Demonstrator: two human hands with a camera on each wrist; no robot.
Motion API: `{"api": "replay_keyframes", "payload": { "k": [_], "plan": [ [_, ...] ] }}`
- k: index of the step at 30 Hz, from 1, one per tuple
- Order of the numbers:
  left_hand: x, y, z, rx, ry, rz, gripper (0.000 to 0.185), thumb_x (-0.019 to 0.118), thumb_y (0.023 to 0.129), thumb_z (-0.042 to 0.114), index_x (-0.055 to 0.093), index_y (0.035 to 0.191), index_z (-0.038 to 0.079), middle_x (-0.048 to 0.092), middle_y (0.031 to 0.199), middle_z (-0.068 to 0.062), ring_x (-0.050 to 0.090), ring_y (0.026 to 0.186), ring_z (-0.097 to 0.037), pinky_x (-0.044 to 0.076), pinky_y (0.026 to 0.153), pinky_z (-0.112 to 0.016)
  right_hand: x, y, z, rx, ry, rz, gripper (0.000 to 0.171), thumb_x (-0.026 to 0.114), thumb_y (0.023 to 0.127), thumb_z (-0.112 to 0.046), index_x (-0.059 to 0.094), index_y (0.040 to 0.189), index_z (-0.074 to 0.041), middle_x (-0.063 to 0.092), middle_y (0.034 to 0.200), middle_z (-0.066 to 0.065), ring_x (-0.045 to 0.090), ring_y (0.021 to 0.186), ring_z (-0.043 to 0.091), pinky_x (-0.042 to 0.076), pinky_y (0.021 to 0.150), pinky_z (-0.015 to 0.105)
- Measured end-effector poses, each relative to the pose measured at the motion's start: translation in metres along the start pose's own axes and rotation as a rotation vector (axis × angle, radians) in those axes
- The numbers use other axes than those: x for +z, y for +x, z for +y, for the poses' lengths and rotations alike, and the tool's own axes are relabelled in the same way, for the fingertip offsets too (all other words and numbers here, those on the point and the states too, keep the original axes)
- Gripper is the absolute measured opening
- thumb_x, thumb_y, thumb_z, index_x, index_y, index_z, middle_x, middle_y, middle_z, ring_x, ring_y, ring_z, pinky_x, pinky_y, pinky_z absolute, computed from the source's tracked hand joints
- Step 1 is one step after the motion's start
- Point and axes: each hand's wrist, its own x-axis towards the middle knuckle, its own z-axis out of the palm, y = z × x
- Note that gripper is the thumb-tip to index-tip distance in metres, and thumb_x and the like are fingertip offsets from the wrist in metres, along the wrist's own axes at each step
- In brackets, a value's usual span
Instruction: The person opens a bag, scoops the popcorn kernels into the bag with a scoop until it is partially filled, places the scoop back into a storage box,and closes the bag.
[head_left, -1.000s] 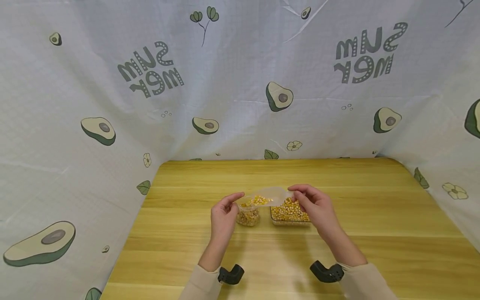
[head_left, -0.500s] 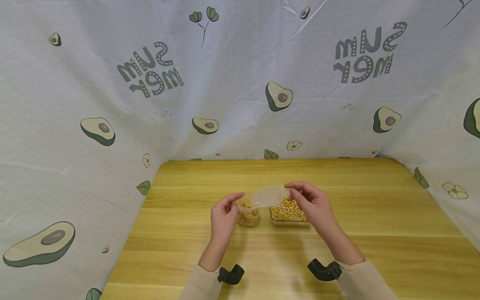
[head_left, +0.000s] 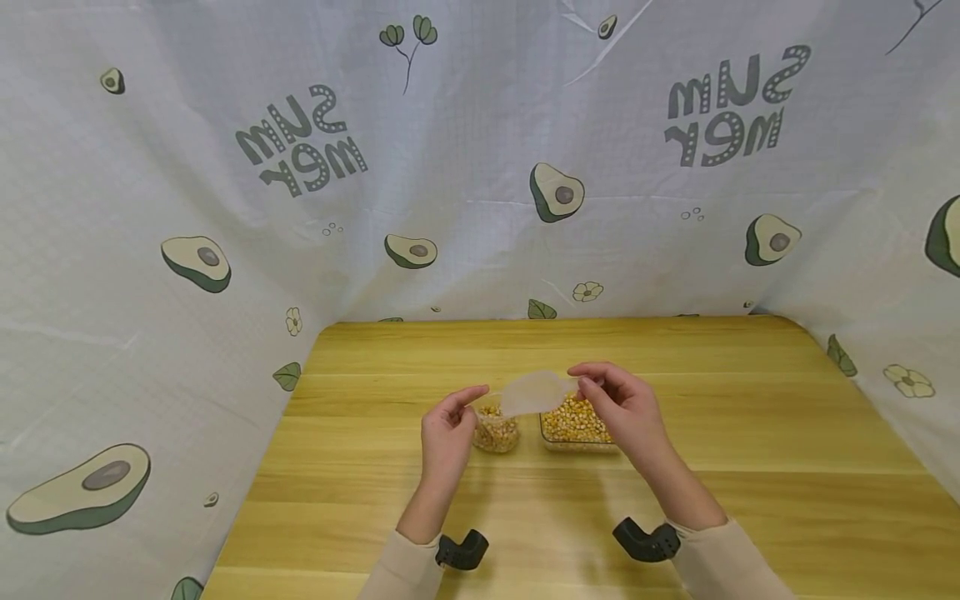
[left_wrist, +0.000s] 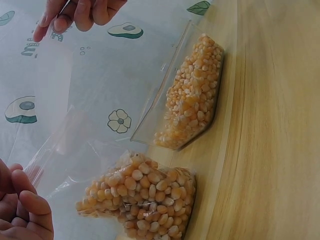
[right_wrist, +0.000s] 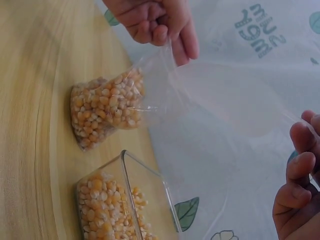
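Observation:
My left hand [head_left: 446,437] pinches the mouth edge of a clear plastic bag [right_wrist: 162,92], which stands on the table with corn kernels [left_wrist: 150,200] in its lower part. My right hand [head_left: 628,412] grips the thin end of a translucent white scoop [head_left: 536,393]. Its broad end tilts left over the bag's mouth, and no kernels show on it. Right of the bag sits a clear rectangular container [head_left: 581,447] holding more corn kernels [left_wrist: 192,95], partly behind the scoop and right hand in the head view.
The wooden table [head_left: 360,467] carries the bag and container near its middle. A white curtain [head_left: 465,167] printed with avocados hangs behind it and at both sides. A black wrist mount [head_left: 462,550] sits on the left forearm, another mount [head_left: 645,542] on the right.
Kernels that lay on the scoop have slid off its left end toward the bag. The right hand has shifted slightly left and up, tilting the scoop. My left hand has kept its place.

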Motion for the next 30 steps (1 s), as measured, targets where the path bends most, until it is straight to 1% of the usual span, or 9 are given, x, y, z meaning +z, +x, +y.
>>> {"api": "replay_keyframes", "payload": {
  "k": [3, 6, 12, 13, 15, 17, 20, 24, 30],
  "plan": [
    [0.000, 0.000, 0.000, -0.002, 0.004, 0.005, 0.034, 0.052, 0.094, -0.004, 0.078, 0.107, 0.013, 0.067, 0.089, -0.026, 0.032, 0.047, -0.004, 0.026, 0.043, -0.017, -0.001, -0.002, 0.001, 0.010, 0.010, 0.009, 0.017, 0.058, 0.100, -0.008, 0.069, 0.108, 0.002, 0.063, 0.080, 0.005, 0.047, 0.061, 0.009, 0.041, 0.050, 0.028],
    [0.000, -0.001, 0.000, -0.006, 0.002, 0.005, 0.034, 0.052, 0.094, -0.004, 0.078, 0.107, 0.013, 0.068, 0.088, -0.024, 0.033, 0.048, -0.005, 0.026, 0.043, -0.017, -0.003, -0.003, 0.003, 0.032, 0.021, 0.015, 0.019, 0.057, 0.101, -0.010, 0.069, 0.109, 0.003, 0.062, 0.080, 0.003, 0.048, 0.062, 0.010, 0.041, 0.050, 0.027],
    [0.000, 0.000, 0.001, -0.015, -0.015, 0.000, 0.034, 0.052, 0.094, -0.003, 0.078, 0.107, 0.014, 0.071, 0.098, -0.022, 0.034, 0.050, -0.005, 0.027, 0.044, -0.015, -0.010, -0.007, 0.009, 0.157, 0.127, 0.042, 0.028, 0.056, 0.102, -0.018, 0.064, 0.115, 0.006, 0.064, 0.080, -0.003, 0.045, 0.062, 0.009, 0.040, 0.052, 0.022],
    [0.000, 0.000, 0.001, -0.015, -0.016, 0.001, 0.034, 0.052, 0.093, -0.003, 0.078, 0.107, 0.014, 0.071, 0.099, -0.022, 0.035, 0.050, -0.005, 0.027, 0.044, -0.015, -0.012, -0.008, 0.009, 0.176, 0.149, 0.050, 0.030, 0.056, 0.102, -0.020, 0.063, 0.115, 0.006, 0.064, 0.081, -0.002, 0.045, 0.062, 0.009, 0.041, 0.052, 0.021],
    [0.000, 0.000, 0.001, -0.013, -0.014, 0.004, 0.034, 0.052, 0.093, -0.003, 0.078, 0.107, 0.014, 0.070, 0.095, -0.024, 0.035, 0.050, -0.005, 0.027, 0.044, -0.015, -0.016, -0.010, 0.011, 0.200, 0.185, 0.064, 0.031, 0.057, 0.102, -0.021, 0.063, 0.117, 0.006, 0.064, 0.082, -0.003, 0.046, 0.063, 0.008, 0.042, 0.053, 0.020],
    [0.000, 0.000, 0.001, -0.012, -0.010, 0.007, 0.034, 0.052, 0.093, -0.004, 0.078, 0.107, 0.014, 0.068, 0.091, -0.027, 0.034, 0.050, -0.004, 0.027, 0.044, -0.016, -0.019, -0.012, 0.013, 0.208, 0.198, 0.078, 0.031, 0.057, 0.102, -0.022, 0.063, 0.116, 0.005, 0.065, 0.082, -0.003, 0.047, 0.062, 0.008, 0.042, 0.053, 0.021],
    [0.001, 0.000, 0.001, -0.010, 0.001, 0.010, 0.035, 0.052, 0.093, -0.004, 0.078, 0.106, 0.014, 0.064, 0.083, -0.029, 0.034, 0.049, -0.005, 0.026, 0.043, -0.016, -0.024, -0.015, 0.017, 0.195, 0.188, 0.088, 0.030, 0.056, 0.102, -0.021, 0.063, 0.116, 0.004, 0.068, 0.083, -0.005, 0.049, 0.061, 0.009, 0.041, 0.051, 0.025],
    [0.001, 0.000, 0.001, -0.013, -0.002, 0.011, 0.035, 0.052, 0.093, -0.004, 0.078, 0.106, 0.016, 0.064, 0.083, -0.030, 0.034, 0.049, -0.004, 0.026, 0.044, -0.016, -0.029, -0.020, 0.024, 0.177, 0.165, 0.101, 0.028, 0.056, 0.102, -0.018, 0.063, 0.117, 0.005, 0.070, 0.085, -0.006, 0.052, 0.059, 0.010, 0.040, 0.049, 0.029],
    [0.002, -0.001, 0.000, -0.008, -0.001, 0.016, 0.035, 0.052, 0.093, -0.004, 0.079, 0.106, 0.015, 0.067, 0.087, -0.026, 0.034, 0.050, -0.004, 0.027, 0.044, -0.015, -0.039, -0.027, 0.037, 0.226, 0.173, 0.146, 0.030, 0.055, 0.102, -0.021, 0.063, 0.120, 0.001, 0.070, 0.086, -0.008, 0.051, 0.059, 0.009, 0.041, 0.049, 0.023]
  ]
}}
